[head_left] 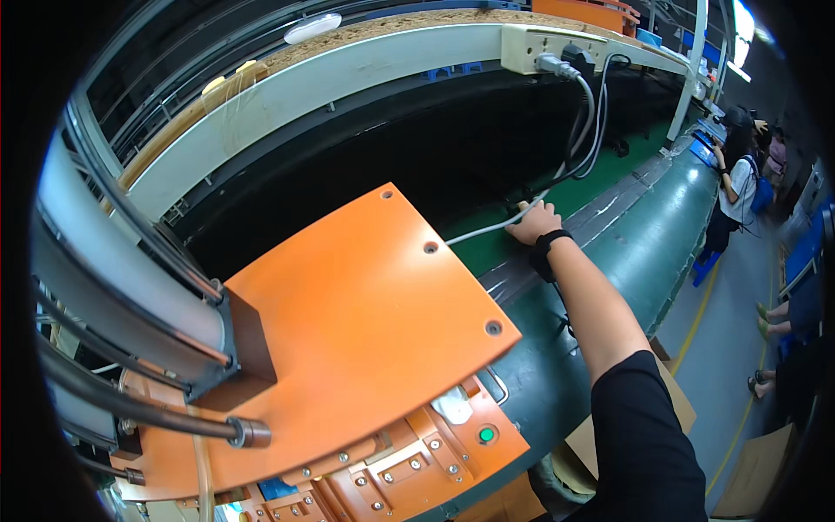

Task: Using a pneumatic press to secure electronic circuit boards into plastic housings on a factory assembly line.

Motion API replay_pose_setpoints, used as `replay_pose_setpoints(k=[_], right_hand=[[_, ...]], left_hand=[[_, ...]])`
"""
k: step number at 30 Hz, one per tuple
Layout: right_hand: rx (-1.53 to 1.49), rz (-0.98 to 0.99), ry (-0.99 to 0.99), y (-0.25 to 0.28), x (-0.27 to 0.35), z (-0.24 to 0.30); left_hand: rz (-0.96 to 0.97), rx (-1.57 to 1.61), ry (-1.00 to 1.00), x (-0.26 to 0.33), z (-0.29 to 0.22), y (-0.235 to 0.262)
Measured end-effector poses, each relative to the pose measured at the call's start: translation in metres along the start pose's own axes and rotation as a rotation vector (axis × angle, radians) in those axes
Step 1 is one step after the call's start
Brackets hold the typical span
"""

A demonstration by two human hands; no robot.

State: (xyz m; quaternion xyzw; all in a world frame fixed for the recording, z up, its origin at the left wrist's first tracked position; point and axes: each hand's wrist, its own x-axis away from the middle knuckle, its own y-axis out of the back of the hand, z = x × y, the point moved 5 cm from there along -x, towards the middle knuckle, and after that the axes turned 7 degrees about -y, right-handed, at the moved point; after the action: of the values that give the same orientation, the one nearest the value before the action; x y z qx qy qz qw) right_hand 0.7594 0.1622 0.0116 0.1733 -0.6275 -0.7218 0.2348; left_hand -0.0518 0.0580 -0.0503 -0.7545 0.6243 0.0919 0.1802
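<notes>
My right arm, in a short black sleeve, stretches forward over the green bench past the orange machine. At its end my right hand (532,224) is closed, its fingers curled beside a dark piece at the conveyor's edge. What lies in its grip is hidden. A black band (551,242) circles the wrist. A grey cable (487,230) runs from behind the orange machine plate (348,304) close by the hand and up to a power strip (557,50). My left hand is out of the picture.
Metal cylinders and rods (130,252) rise from the machine on the left. A green button (487,434) sits on its lower front. The green bench surface (644,252) runs away to the far right, where a person (738,187) stands. Cardboard (678,400) lies below the bench.
</notes>
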Motion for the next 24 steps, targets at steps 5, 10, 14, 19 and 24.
replay_pose_setpoints(k=[5,10,14,19,24], right_hand=[[0.050,0.002,-0.056,-0.006,-0.026,0.011],[-0.065,-0.066,0.025,0.010,-0.014,0.016],[-0.528,-0.148,0.153,0.027,0.010,-0.005],[-1.053,0.011,0.017,0.033,0.076,-0.078],[-1.983,0.809,-0.134,0.043,0.230,-0.113]], left_hand=[[0.015,0.106,0.015,0.003,-0.016,-0.009],[-0.051,0.036,-0.032,0.001,-0.022,-0.016],[-0.092,0.298,0.165,0.004,-0.003,-0.003],[-0.129,0.191,0.026,-0.006,-0.025,-0.041],[-0.017,0.154,-0.099,-0.012,-0.051,-0.064]])
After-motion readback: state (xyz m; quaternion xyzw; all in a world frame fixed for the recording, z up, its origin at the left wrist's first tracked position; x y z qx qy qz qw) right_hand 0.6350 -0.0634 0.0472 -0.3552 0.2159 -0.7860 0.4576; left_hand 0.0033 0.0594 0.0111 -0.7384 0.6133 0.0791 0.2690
